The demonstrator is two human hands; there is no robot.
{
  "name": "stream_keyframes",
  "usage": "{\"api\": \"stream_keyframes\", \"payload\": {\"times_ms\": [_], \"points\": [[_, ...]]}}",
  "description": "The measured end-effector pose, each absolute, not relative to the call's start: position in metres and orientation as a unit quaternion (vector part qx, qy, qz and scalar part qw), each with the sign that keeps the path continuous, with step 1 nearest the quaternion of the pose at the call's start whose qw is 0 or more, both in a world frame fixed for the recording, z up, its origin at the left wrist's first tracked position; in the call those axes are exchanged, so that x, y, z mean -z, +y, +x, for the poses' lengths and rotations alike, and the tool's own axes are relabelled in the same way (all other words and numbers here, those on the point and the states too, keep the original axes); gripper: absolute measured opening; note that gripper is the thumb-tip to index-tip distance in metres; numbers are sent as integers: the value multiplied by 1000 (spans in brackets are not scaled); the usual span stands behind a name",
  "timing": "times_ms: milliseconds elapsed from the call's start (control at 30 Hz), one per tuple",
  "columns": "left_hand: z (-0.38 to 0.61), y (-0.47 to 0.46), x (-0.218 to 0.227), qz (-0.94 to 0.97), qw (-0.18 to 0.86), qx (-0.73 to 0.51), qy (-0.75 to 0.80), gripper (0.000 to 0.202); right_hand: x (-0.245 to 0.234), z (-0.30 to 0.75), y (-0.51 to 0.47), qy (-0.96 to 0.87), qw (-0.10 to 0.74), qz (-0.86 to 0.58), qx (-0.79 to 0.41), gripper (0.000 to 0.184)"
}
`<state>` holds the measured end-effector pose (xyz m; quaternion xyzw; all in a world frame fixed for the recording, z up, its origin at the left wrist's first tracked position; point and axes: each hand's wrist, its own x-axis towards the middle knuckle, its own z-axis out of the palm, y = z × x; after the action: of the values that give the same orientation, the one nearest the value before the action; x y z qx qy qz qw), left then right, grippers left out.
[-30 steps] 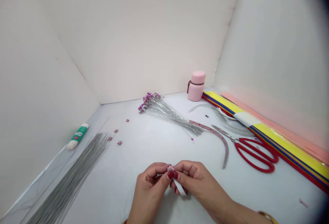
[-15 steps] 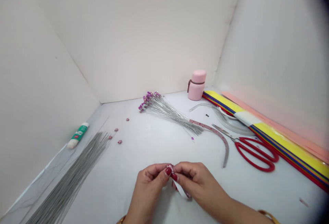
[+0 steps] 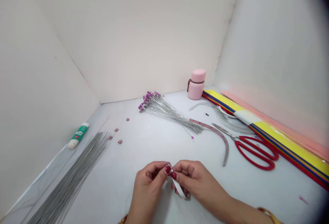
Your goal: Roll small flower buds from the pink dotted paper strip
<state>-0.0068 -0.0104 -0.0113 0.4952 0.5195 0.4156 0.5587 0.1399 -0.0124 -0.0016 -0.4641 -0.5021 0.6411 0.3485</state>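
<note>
At the front middle of the table, my left hand (image 3: 152, 183) and my right hand (image 3: 191, 179) meet, thumbs and forefingers pinched close together. Between them is a narrow paper strip (image 3: 179, 188), white on the side facing me and pinkish on the other. Its upper end is wound into a small bit at my left fingertips, and the loose part hangs in a curl under my right hand. Fingers hide much of the small fold. Several little pink folded pieces (image 3: 120, 141) lie beyond my left hand. Another speckled pink strip (image 3: 214, 130) curves on the table beyond my right hand.
Grey wires (image 3: 74, 179) and a glue stick (image 3: 78, 136) lie left. Wire stems with purple tips (image 3: 169, 112) lie at the back, near a pink flask (image 3: 196, 85). Red-handled scissors (image 3: 253, 150), clear tubing (image 3: 231, 124) and coloured sheets (image 3: 267, 131) occupy the right. White walls enclose the table.
Both hands stay pinched on the paper strip, with only small finger shifts. A little more of the curled strip shows beneath my right hand. Other things stay where they were.
</note>
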Motion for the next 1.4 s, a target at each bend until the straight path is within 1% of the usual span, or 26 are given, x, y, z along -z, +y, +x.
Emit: {"api": "stream_keyframes", "payload": {"times_ms": [67, 167, 233, 267, 300, 367, 500, 533, 600, 800, 1000, 1067, 1133, 1300, 1400], "points": [[-9, -11, 12, 565, 475, -417, 531, 13, 2, 139, -13, -491, 356, -460, -648, 24], [-13, -12, 11, 686, 326, -426, 491, 12, 1, 138, -13, -466, 369, -446, -669, 26], [-14, -12, 10, 739, 262, -430, 447, 16, 2, 139, -13, -451, 380, -438, -679, 27], [-15, -12, 10, 754, 249, -428, 432, 20, 3, 139, -13, -445, 385, -437, -681, 27], [-15, -12, 11, 763, 248, -422, 423, 23, 3, 139, -13, -439, 389, -437, -682, 27], [-14, -13, 12, 761, 277, -406, 423, 25, 5, 140, -11, -431, 393, -438, -684, 26], [-13, -11, 12, 673, 404, -414, 461, 19, 6, 141, -9, -432, 385, -439, -687, 26], [-13, -11, 11, 651, 427, -421, 465, 18, 6, 142, -9, -437, 381, -438, -687, 27], [-12, -9, 8, 642, 440, -430, 458, 15, 7, 143, -9, -449, 374, -434, -686, 28], [-13, -7, 1, 685, 401, -416, 443, 13, 7, 143, -9, -455, 374, -430, -685, 28], [-11, -11, 6, 610, 439, -424, 505, 10, 4, 142, -9, -433, 376, -445, -688, 24], [-10, -12, 6, 594, 433, -431, 523, 10, 4, 141, -9, -422, 379, -444, -693, 24], [-10, -13, 5, 614, 404, -433, 522, 10, 3, 140, -10, -409, 378, -445, -701, 25], [-13, -13, 4, 715, 272, -446, 464, 13, -1, 140, -13, -356, 380, -427, -739, 28], [-14, -12, 5, 746, 249, -445, 428, 17, -2, 141, -14, -347, 396, -411, -744, 29]]}}
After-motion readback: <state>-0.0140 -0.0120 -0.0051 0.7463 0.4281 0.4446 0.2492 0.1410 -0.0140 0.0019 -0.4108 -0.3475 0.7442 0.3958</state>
